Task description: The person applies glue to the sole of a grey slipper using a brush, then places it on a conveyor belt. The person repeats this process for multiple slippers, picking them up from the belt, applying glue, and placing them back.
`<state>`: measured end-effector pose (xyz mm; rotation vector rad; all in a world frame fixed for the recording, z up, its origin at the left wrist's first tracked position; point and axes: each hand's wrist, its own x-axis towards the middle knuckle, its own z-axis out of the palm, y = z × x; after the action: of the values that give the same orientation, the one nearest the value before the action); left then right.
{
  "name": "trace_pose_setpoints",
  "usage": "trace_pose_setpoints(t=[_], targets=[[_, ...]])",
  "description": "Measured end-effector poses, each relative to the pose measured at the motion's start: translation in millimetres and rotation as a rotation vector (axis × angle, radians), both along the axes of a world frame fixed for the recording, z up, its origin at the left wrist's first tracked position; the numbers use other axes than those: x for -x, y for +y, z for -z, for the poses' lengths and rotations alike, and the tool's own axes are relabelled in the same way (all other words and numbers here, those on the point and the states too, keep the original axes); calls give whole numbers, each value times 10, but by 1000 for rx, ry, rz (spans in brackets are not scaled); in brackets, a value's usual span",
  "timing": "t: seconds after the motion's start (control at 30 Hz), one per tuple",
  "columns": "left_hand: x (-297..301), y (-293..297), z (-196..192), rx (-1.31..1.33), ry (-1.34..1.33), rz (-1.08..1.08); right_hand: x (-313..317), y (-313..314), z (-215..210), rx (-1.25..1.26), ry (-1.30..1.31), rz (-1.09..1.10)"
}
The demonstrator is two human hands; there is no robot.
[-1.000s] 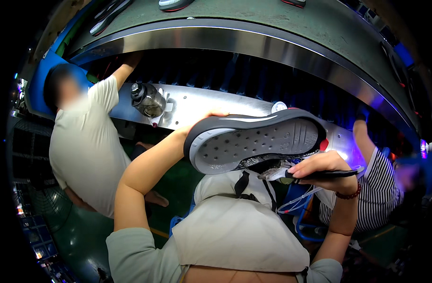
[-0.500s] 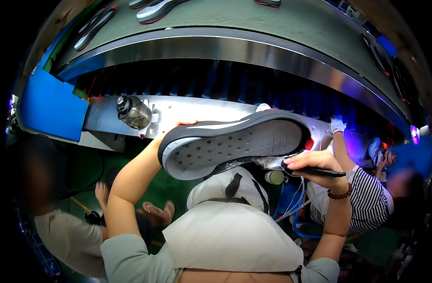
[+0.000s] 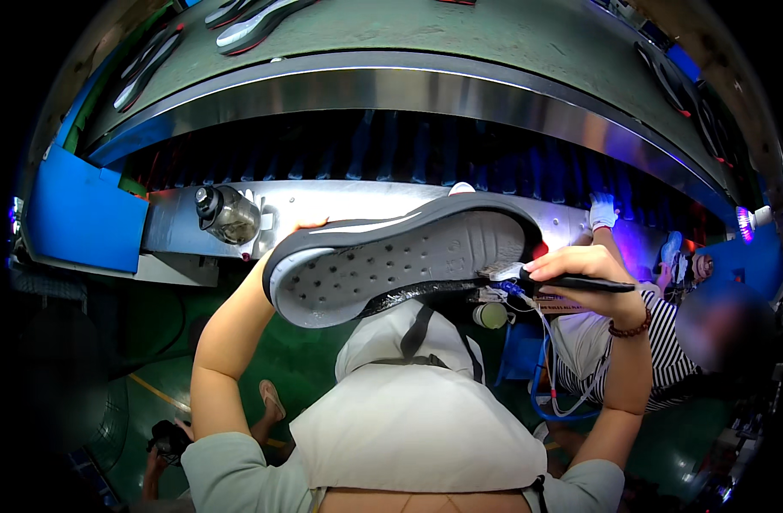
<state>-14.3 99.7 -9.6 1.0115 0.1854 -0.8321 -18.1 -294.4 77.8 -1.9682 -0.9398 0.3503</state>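
Observation:
A large shoe sole (image 3: 400, 265), grey inside with small dimples and a black and white sidewall, is held up before my torso. My left hand (image 3: 311, 225) grips it from the far left side, mostly hidden behind it, with only a bit showing over the far edge. Between the fingers of my right hand (image 3: 573, 267) is a brush with a black handle (image 3: 592, 282). Its pale bristles touch the sole's inner near edge toward the right end. Glossy, wet-looking black runs along that near sidewall.
Beyond a metal ledge (image 3: 348, 198) lies a green conveyor belt (image 3: 357, 30) carrying several soles. A dark-capped bottle (image 3: 229, 215) stands on the ledge. Below the sole is a pale round container (image 3: 490, 316). At right, a co-worker in a striped top reaches out a gloved hand (image 3: 602, 211).
The sole has shifted slightly left. My right hand has moved the brush a little up along the sole's near edge. The person at left has moved lower and mostly out of sight.

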Motion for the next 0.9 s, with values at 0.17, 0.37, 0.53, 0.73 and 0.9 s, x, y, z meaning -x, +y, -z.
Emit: trace_pose_setpoints(t=[0.17,0.37,0.53,0.73,0.9], targets=[[-89,-73,46,107,73,2,47,-4,48,-15,152,63],[-30,-785,243,397,217,-71,36,691,392,-411,438,237],[65,-830,395,454,212,-114,-65,500,731,-465,293,532],[81,-951,394,445,327,-203,-75,704,1299,-107,-477,991],[34,-1039,477,499,290,-176,274,1308,1072,-111,-422,763]])
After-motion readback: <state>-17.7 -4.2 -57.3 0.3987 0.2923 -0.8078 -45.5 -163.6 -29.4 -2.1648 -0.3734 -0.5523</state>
